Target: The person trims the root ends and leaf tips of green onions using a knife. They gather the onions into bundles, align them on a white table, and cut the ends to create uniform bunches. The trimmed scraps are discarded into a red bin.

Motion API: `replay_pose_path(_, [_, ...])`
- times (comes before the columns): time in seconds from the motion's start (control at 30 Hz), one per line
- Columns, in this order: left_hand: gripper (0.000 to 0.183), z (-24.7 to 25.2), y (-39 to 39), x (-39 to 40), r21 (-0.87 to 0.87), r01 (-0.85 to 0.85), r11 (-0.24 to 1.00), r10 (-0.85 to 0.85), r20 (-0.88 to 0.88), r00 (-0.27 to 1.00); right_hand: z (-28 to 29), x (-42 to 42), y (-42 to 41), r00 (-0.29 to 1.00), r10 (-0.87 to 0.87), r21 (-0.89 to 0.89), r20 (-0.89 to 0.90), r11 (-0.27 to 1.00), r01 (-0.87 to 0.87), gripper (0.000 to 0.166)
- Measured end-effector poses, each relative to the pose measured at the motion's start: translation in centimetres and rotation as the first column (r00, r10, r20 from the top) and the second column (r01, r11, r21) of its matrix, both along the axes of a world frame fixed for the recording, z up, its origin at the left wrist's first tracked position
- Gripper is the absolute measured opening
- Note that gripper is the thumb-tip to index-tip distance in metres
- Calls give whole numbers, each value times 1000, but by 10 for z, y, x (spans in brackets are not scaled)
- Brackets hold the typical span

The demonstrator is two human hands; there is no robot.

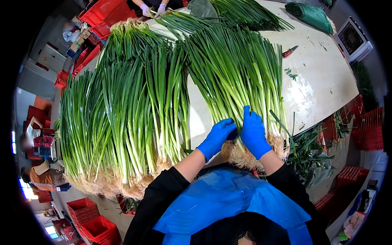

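Observation:
Long green leafy stalks with white stems and pale roots, like garlic greens, lie side by side on a light table. My left hand, in a blue glove, is at the lower stems of the right-hand pile, its fingers curled. Close beside it, my blue-gloved right hand rests on the stems of that pile, index finger extended. Whether either hand grips a stalk is hidden. The larger pile of greens spreads to the left, roots towards me. A knife with a red handle lies beyond the right-hand pile.
Across the table, a co-worker's gloved hands touch stalks. A green-wrapped bundle lies at the far right. Red crates stand on the floor at lower left. Leaf scraps are heaped beside the table's right edge. Other people are at the left.

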State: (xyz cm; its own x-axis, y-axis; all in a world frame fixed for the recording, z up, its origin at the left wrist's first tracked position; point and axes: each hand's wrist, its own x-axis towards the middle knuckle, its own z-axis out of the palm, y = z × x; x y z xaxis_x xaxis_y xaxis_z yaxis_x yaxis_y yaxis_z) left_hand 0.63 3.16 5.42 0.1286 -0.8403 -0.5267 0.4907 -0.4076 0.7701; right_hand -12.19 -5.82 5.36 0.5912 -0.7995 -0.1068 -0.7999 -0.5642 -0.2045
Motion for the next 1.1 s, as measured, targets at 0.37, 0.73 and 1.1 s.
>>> replay_pose_path(0.37, [45,28,-17,12,-194,-132,972,39,-423,905,79,7,-5,705,-458,810,541,510,-290,64])
replay_pose_path(0.73, [47,19,25,52,-68,-236,969,154,-582,799,18,0,42,604,-562,825,565,380,-418,41])
replay_pose_path(1.1, [41,27,64,53,86,-195,977,207,-168,964,-4,63,22,690,-655,950,308,178,-256,56])
